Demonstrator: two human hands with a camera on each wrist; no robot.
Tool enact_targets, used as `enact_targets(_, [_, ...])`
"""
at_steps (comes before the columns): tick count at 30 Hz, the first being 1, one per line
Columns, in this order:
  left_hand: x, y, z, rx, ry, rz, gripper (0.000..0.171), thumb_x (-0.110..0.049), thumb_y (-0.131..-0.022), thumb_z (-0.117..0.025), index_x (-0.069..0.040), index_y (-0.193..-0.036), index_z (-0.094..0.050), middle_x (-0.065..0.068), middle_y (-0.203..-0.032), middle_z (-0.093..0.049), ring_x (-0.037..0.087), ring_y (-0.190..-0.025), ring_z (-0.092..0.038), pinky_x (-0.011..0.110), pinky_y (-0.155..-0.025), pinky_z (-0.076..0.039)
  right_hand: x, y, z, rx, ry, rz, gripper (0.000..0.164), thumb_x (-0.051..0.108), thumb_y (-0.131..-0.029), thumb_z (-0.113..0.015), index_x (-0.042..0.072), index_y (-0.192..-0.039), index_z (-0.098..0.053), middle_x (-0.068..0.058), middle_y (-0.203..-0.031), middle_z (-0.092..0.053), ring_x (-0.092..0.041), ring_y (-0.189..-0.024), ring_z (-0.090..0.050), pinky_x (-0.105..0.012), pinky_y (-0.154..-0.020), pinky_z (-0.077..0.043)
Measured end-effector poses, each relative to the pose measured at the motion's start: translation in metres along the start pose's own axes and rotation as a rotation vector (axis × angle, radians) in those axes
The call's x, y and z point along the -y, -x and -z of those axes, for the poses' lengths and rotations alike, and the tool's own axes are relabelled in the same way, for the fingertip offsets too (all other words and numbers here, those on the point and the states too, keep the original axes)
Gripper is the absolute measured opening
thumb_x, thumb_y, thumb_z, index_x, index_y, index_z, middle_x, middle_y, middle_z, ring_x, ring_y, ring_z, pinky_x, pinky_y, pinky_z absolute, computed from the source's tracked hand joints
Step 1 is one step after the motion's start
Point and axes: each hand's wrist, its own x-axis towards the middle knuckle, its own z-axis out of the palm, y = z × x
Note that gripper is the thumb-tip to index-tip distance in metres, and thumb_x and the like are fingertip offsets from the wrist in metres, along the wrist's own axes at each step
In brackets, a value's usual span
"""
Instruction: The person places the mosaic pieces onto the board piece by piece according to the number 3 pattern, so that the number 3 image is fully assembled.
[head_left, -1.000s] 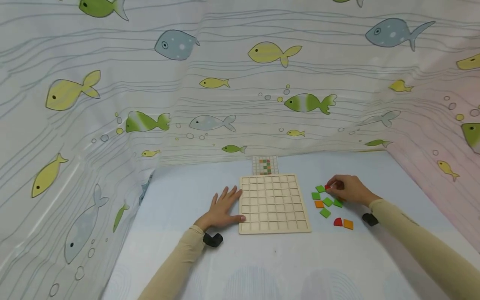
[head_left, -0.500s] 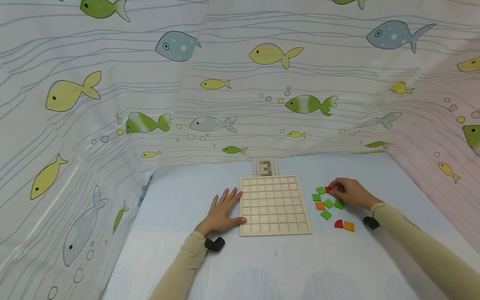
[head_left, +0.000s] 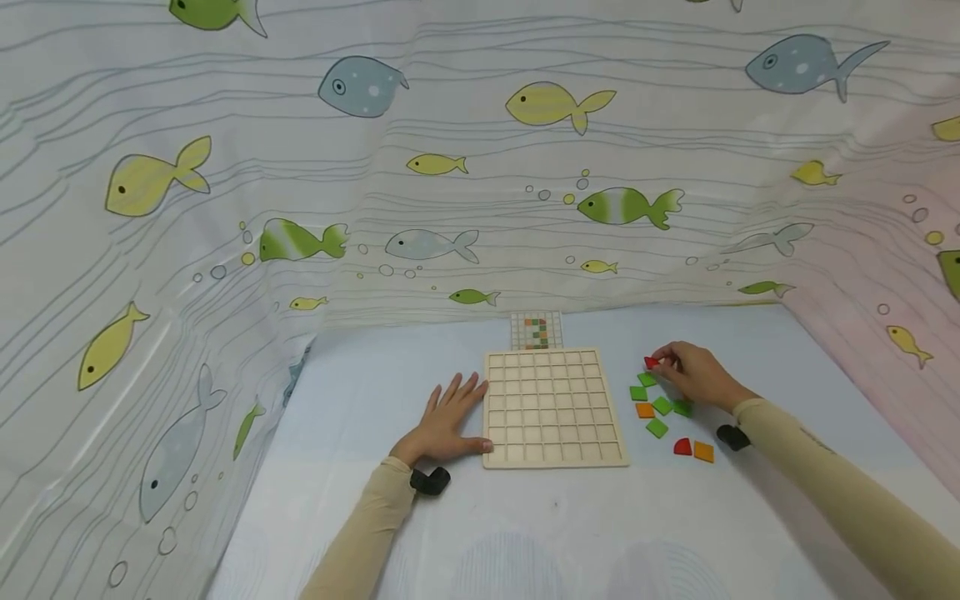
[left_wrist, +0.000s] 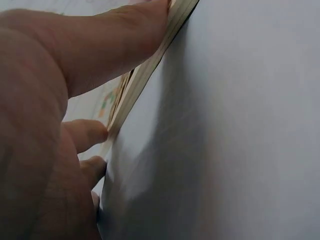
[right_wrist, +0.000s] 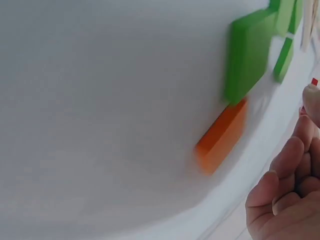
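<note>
My right hand [head_left: 699, 375] pinches a red tile [head_left: 650, 362] between thumb and fingertips, just beyond the loose tiles. In the right wrist view only a sliver of that red tile [right_wrist: 314, 81] shows past the thumb. My left hand [head_left: 442, 427] lies with fingers spread along the left side of a wooden grid board [head_left: 553, 408]. Its thumb and fingertips touch the board's edge [left_wrist: 145, 80], as the left wrist view shows. No tiles sit in the board's square cells.
Several green tiles [head_left: 657, 427] lie right of the board with an orange square [head_left: 645, 410]. Nearer are a red quarter-round tile [head_left: 682, 447] and another orange square [head_left: 703, 452]. A pattern card [head_left: 536, 331] stands at the board's far edge. Fish-print sheeting [head_left: 435, 200] surrounds the table.
The red tile has left its place beside the green tiles, moving slightly away and to the left in my right hand's pinch. My left hand stays against the board.
</note>
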Motion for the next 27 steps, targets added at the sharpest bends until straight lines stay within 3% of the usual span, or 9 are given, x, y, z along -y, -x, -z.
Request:
enact_targets(7, [0.005,0.002,0.002,-0.012,0.032,-0.047,0.104,-0.043,-0.089,-0.083,-0.006,-0.168,-0.026,0.024,-0.177,-0.011,0.05,-0.163,-0.002,0.075,-0.127,0.003,0.024,-0.013,-0.012,0.001,-0.016,0.036,0.024,0.013,-0.104,-0.067,-0.004,-0.122,-0.068,-0.008,-0.094,-0.064,-0.017,-0.081,-0.054,-0.022,-0.063,-0.046])
enact_targets(17, [0.002,0.001,0.002,-0.064,0.127,0.016,0.094,-0.031,-0.087,-0.088,-0.009,-0.164,-0.04,0.026,-0.175,-0.015,0.048,-0.164,-0.004,0.07,-0.13,0.002,0.056,-0.034,-0.035,0.047,-0.034,0.092,0.023,0.014,-0.105,-0.068,-0.003,-0.121,-0.07,-0.007,-0.095,-0.064,-0.016,-0.079,-0.054,-0.023,-0.063,-0.046])
enact_targets(27, [0.002,-0.001,0.001,-0.086,0.111,0.048,0.091,-0.03,-0.084,-0.091,-0.012,-0.161,-0.045,0.026,-0.171,-0.021,0.047,-0.163,-0.01,0.069,-0.131,-0.002,0.075,-0.05,-0.056,0.09,-0.074,0.107,0.026,0.015,-0.104,-0.07,-0.003,-0.121,-0.07,-0.005,-0.093,-0.066,-0.015,-0.078,-0.054,-0.023,-0.066,-0.046])
